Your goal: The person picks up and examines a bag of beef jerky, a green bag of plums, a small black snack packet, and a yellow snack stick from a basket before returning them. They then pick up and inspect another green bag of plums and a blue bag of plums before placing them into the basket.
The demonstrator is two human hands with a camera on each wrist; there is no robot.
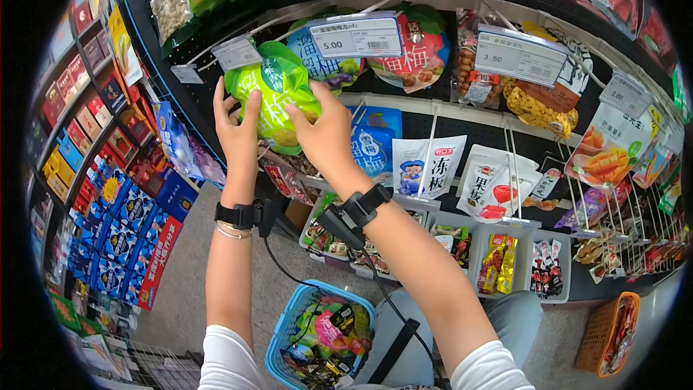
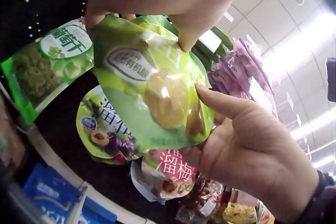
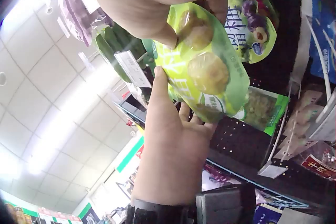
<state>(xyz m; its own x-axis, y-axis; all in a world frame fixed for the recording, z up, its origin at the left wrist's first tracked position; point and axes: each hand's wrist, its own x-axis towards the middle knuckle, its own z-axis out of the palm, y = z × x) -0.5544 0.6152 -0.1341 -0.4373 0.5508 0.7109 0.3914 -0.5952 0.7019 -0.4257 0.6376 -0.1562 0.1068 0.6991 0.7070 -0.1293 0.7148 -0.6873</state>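
Both hands hold a green bag of dried plums (image 1: pixel 273 97) up in front of the shelf rack. My left hand (image 1: pixel 238 119) grips its left side, thumb on the front and fingers behind. On the other side my right hand (image 1: pixel 328 133) pinches the lower right edge, its thumb across the printed front. Pale yellow plums (image 2: pixel 167 98) are pictured on the bag in the left wrist view. Behind it hang a blue plum bag (image 1: pixel 328 65) and a red plum bag (image 1: pixel 411 50).
A blue basket (image 1: pixel 273 350) full of snack packets stands on the floor by the person's legs. An orange basket (image 1: pixel 595 343) sits at the right. Price tags (image 1: pixel 354 35) on metal hooks jut out from the rack. White snack pouches (image 1: pixel 429 166) hang lower down.
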